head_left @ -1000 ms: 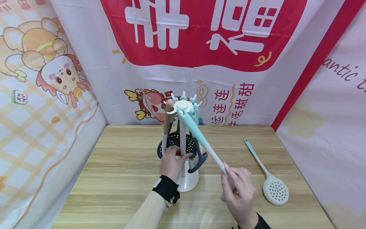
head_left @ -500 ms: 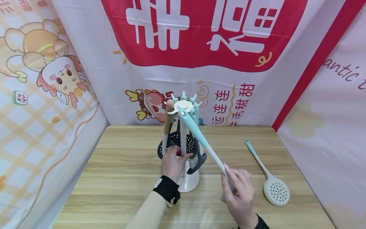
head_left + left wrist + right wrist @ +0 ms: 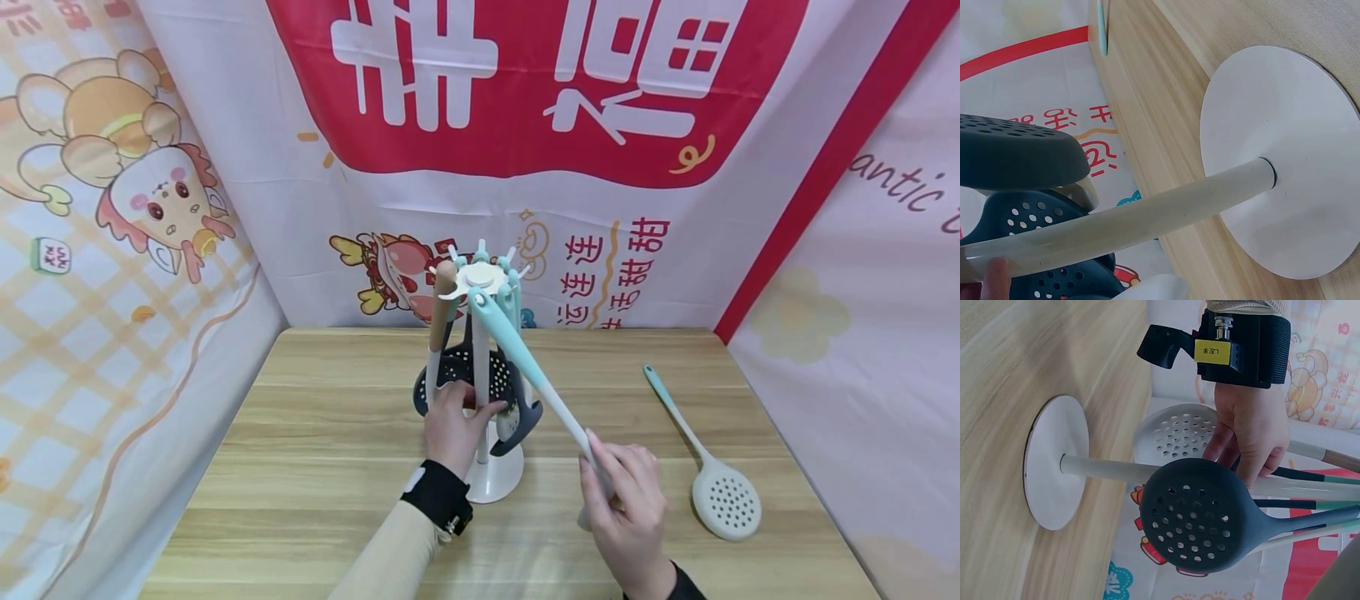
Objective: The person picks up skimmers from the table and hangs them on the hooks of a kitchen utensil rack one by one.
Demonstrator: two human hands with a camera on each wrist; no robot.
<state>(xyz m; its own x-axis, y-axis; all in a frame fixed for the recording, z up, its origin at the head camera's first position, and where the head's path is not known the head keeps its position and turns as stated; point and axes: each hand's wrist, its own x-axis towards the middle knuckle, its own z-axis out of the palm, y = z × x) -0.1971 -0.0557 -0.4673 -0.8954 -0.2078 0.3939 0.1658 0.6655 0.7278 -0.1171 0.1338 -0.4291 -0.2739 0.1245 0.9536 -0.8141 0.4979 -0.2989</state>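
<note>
My left hand (image 3: 450, 425) grips the white pole (image 3: 1147, 212) of a utensil stand, thumb and fingers round it below the hanging tools. In the right wrist view that same left hand (image 3: 1254, 425) shows behind a dark slotted skimmer (image 3: 1194, 515). My right hand (image 3: 630, 500) holds a long kitchen utensil (image 3: 558, 404) by its lower white shaft. Its turquoise handle slants up to the left, with the holed end at the front of the hook ring (image 3: 480, 277). The utensil's greyish head is mostly hidden behind the right fingers.
A pale skimmer (image 3: 724, 500) with a turquoise handle lies on the wooden table (image 3: 315, 467) at the right. The stand rests on a round white base (image 3: 1285, 225). A wooden-handled utensil (image 3: 441, 308) hangs at its left. Printed cloth walls surround the table.
The turquoise handle's holed end has shifted slightly down and right at the ring. Both hands keep their holds almost unmoved.
</note>
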